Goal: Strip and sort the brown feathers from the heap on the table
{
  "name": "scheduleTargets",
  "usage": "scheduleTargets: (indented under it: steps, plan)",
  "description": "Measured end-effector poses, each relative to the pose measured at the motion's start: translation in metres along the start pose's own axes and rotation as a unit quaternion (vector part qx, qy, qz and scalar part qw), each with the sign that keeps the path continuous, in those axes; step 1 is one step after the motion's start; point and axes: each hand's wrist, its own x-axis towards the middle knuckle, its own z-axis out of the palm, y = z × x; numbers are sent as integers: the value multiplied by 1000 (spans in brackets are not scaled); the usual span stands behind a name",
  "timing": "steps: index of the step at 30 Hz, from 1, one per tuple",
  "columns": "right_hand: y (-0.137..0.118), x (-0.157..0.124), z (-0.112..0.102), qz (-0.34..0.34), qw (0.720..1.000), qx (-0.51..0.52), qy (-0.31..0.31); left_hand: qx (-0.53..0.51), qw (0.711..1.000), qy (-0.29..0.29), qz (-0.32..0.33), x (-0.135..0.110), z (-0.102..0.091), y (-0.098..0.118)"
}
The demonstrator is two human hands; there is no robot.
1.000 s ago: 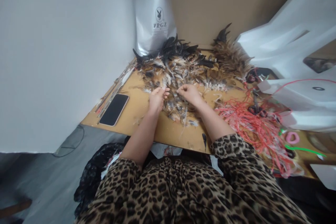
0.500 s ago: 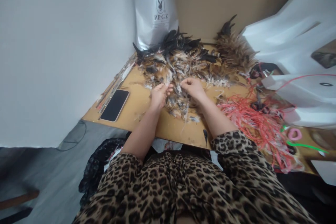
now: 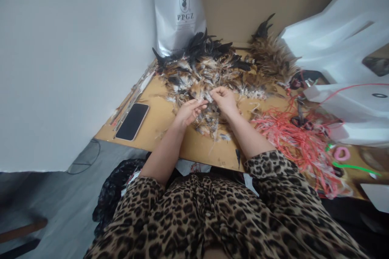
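Note:
My left hand (image 3: 192,111) is closed in a pinch on a light brown-and-white feather (image 3: 198,91), its tip pointing up and away from me. Close beside it, my right hand (image 3: 224,99) pinches at the pale base of feathers, thumb and forefinger together. The two hands nearly meet over a loose pile of brown, white and black feathers (image 3: 209,64) on the table. Small feathers and fluff (image 3: 212,125) lie beneath and between my wrists. What exactly sits between the right fingertips is too small to make out clearly.
A phone (image 3: 132,122) lies left on the table (image 3: 161,125). Red plastic strands (image 3: 291,137) and scissors (image 3: 299,119) are at right. A brown feather bunch (image 3: 272,58) and a silver-white bag (image 3: 179,12) stand at the back; white bags (image 3: 331,44) crowd the right side.
My left hand has moved right and slightly toward me, bringing a feather up to the right hand. The right hand has stayed nearly in place, and the hands are now closer together.

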Motion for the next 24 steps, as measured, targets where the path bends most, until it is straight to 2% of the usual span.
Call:
scheduleTargets:
  steps: [8, 15, 21, 24]
  plan:
    - [-7, -14, 10, -69, 996, -4, 49, -70, 996, -26, -42, -5, 5, 1]
    - [-4, -21, 19, -88, 996, -10, 26, -74, 996, -20, -39, -5, 9, -4]
    - [-8, -19, 14, -16, 999, 31, 0, -44, 999, -15, 9, -2, 5, -1]
    - [-6, -14, 8, 42, 997, 56, -41, -13, 999, -9, 35, -3, 4, 1]
